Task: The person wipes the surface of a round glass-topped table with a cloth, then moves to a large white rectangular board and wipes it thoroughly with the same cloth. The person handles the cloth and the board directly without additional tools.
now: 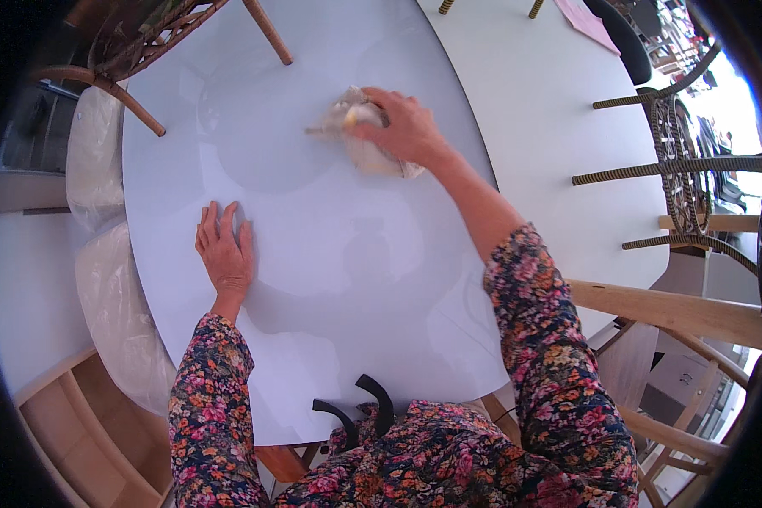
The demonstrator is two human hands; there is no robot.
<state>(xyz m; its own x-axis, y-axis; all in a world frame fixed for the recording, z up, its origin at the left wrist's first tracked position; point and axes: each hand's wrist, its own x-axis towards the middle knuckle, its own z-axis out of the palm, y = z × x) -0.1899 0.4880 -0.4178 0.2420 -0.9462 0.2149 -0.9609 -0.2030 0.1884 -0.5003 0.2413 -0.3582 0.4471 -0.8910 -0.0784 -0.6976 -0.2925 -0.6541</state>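
A glossy white tabletop spreads out before me. My right hand grips a crumpled pale cloth against its far half, right of centre. The cloth is blurred, and a yellowish patch shows near my thumb. My left hand rests palm down near the left edge of the tabletop, fingers apart and holding nothing. Both forearms reach forward in floral sleeves.
A rattan chair stands legs-down on the far left of the tabletop. Plastic-wrapped cushioned seats line the left edge. At right, a wicker chair extends its legs over a second white table. Two black curved pieces overlap the near edge.
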